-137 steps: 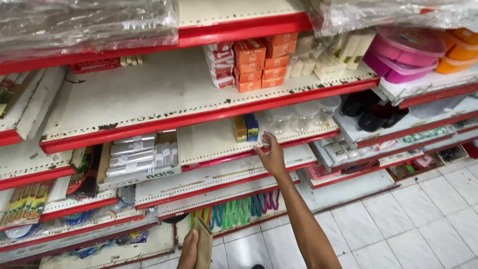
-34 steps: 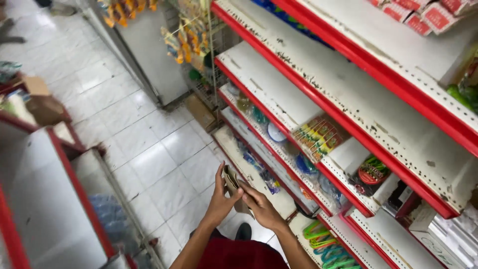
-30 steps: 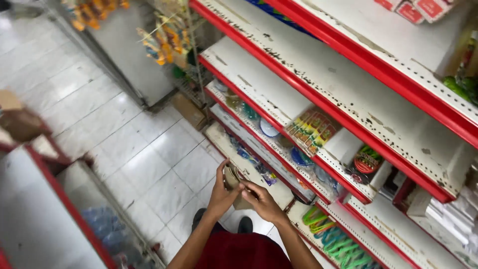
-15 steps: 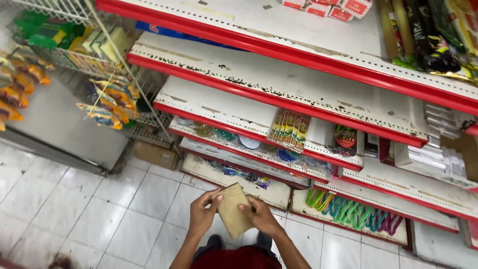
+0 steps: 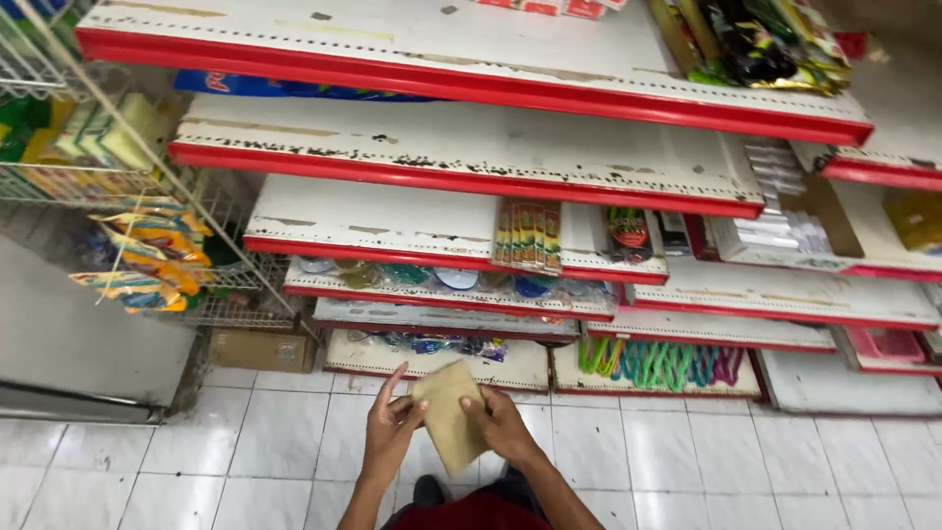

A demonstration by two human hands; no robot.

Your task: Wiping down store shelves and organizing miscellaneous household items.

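Both hands had come together on the flat tan folded cloth [image 5: 449, 414], left hand [image 5: 390, 432] and right hand [image 5: 501, 424] pinching its edges, fingers closed, low before the red-edged white shelves [image 5: 461, 177], which the view now faced squarely.

I see both forearms rising from the bottom centre of the frame, hands meeting just below the middle. My left hand [image 5: 390, 432] has its index finger raised and thumb pinching inward; my right hand [image 5: 502, 424] is curled, fingers closed in a grip.
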